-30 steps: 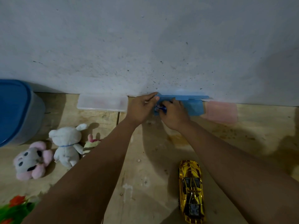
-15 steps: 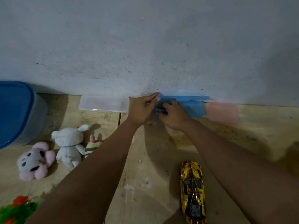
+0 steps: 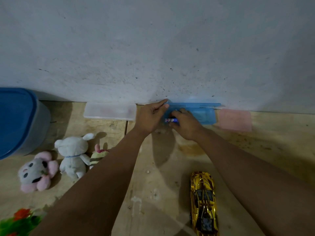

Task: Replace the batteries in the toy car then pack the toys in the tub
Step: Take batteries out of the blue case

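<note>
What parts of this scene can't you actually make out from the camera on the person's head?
- Blue box: contents hidden by both hands.
- Battery: label too small to read; right hand covers one end.
- Striped plush toy: mostly behind the left forearm.
- Blue tub: cut off by the left edge.
- Gold toy car: rear cut off at the bottom edge; battery compartment unseen.

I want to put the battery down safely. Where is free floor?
Bare floor lies between the two forearms, bordered by the gold toy car and the plush toys. More lies right of the car. By the wall it is crowded: blue case, clear case, pink case.
</note>
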